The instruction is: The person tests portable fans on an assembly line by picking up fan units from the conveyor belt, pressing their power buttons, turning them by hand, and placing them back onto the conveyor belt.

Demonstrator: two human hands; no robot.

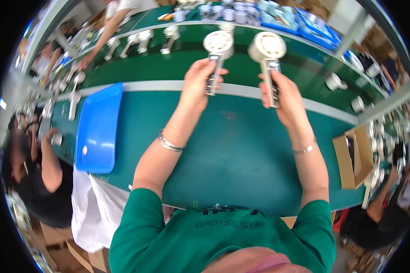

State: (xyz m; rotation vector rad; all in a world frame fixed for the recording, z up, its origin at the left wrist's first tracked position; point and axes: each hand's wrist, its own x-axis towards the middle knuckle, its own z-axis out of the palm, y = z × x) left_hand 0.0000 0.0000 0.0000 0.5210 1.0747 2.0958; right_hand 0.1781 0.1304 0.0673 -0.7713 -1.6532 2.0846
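Observation:
My left hand (198, 83) is wrapped round the handle of a cream handheld fan (218, 42), its round head pointing up and away from me. In my right hand (288, 94) is a second handheld fan (269, 45) of the same kind, also held upright by the handle. Both handles show a dark, shiny face towards me; its details are too small to make out. The two fans are apart, raised over the far side of the green table (228, 150). Behind the left one, another pale round part (227, 27) is partly hidden.
A blue tray (98, 129) lies at left with a small white piece inside. Beyond a pale rail runs a green belt (146, 63) carrying several fans (170, 38). White cups (205, 12) and blue bins (312, 29) line the back. An open cardboard box (353, 157) stands right. Co-workers sit both sides.

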